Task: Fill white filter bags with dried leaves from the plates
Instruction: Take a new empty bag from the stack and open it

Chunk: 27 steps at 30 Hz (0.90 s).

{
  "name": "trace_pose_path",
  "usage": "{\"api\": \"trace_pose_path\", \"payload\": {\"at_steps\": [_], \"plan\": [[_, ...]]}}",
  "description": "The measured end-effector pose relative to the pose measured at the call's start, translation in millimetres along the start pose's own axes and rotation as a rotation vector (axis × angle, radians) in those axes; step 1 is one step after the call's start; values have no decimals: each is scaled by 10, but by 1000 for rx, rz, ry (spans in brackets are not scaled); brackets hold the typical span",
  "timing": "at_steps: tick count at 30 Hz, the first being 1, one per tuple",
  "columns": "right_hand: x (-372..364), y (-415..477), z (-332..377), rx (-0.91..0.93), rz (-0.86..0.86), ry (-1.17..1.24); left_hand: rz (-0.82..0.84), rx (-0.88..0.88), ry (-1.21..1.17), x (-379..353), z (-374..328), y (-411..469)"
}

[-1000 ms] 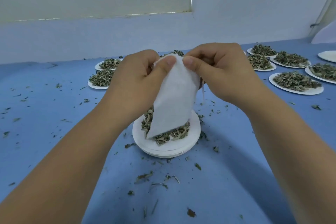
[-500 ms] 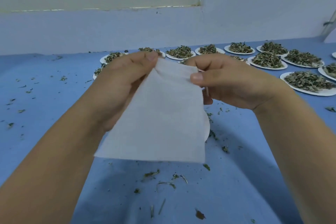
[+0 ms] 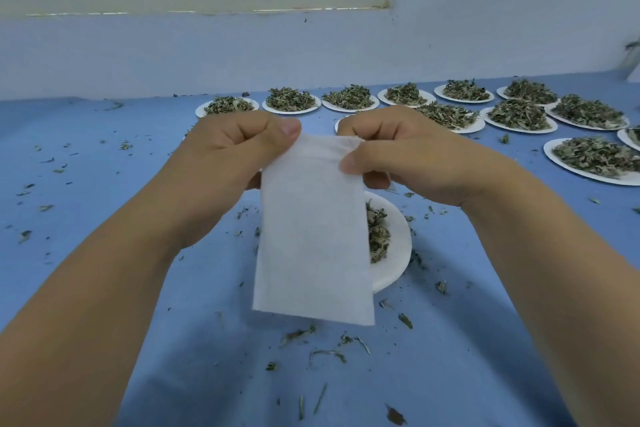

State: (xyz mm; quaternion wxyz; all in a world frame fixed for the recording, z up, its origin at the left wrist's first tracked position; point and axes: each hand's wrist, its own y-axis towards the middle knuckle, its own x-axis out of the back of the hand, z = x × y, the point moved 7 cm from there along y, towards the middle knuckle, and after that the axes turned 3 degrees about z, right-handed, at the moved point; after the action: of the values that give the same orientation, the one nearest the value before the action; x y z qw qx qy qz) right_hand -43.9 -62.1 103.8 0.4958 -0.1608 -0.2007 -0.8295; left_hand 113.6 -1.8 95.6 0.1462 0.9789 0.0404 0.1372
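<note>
A flat white filter bag (image 3: pixel 313 236) hangs upright in front of me, above the blue table. My left hand (image 3: pixel 228 163) pinches its top left corner between thumb and fingers. My right hand (image 3: pixel 408 156) pinches the top right corner the same way. Behind the bag, partly hidden, a white plate (image 3: pixel 394 253) holds a small heap of dried leaves (image 3: pixel 377 236). The bag looks flat; its mouth is hidden by my fingers.
Several white plates heaped with dried leaves (image 3: pixel 519 114) stand in rows at the back right of the blue table (image 3: pixel 104 166). Loose leaf bits (image 3: pixel 329 347) lie scattered over the cloth. A pale wall (image 3: pixel 242 52) closes the far edge.
The bag has been lifted off the near plate, spread out and turned so it now hangs straight down. Both hands have risen a little and keep hold of its top edge.
</note>
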Motion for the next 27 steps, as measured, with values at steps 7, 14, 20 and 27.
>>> {"api": "trace_pose_path", "payload": {"at_steps": [7,14,20,27], "plan": [[-30,371,188,-50,-267,-186,-209,32,383,406,-73,-39],[-347,687,362,-62,-517,-290,-209,41,638,477,-70,-121],[-608,708,209,-181,-414,-37,-258,133,563,545,273,-227],[-700,542,405,29,-465,-379,-280,202,556,566,487,-249]]}}
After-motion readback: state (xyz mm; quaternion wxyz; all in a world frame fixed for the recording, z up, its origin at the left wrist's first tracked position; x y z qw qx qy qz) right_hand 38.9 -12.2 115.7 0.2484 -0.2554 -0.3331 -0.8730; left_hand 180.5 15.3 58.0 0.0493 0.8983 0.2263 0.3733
